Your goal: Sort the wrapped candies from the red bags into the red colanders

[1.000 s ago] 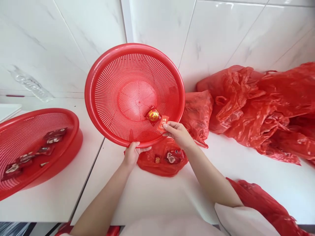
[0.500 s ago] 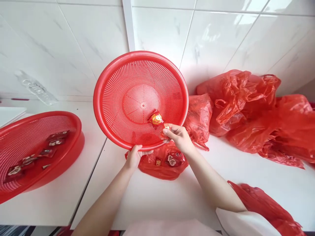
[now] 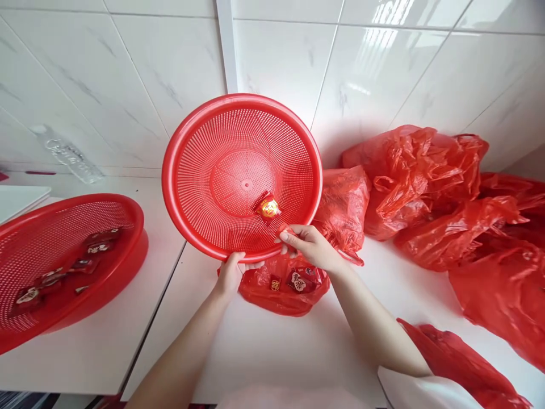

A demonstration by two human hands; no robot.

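My left hand [image 3: 233, 275] is closed on the near rim of a red plastic colander basket [image 3: 169, 187], which is tipped so its inside faces me. Inside, low on the right, rests a red-and-gold wrapped candy [image 3: 268, 206]. My right hand [image 3: 313, 248] reaches over the near right rim, thumb and fingers pinching a small red wrapped candy [image 3: 286, 232] that is mostly covered by the fingers. Beneath the basket's near edge an open red plastic bag [image 3: 281, 305] lies on the white table, with several red packets [image 3: 299, 282] in it.
A second red colander basket [image 3: 138, 218] with several dark red packets stands at left. Behind it a clear plastic bottle [image 3: 70, 154] lies by the tiled wall. Filled red bags [image 3: 409, 176] crowd the back right; another red bag [image 3: 460, 363] lies at front right.
My right hand has shifted slightly with the candy, which is now more covered by the fingers. At the far right, red plastic bag material now spreads further toward the front. The view has shifted slightly.
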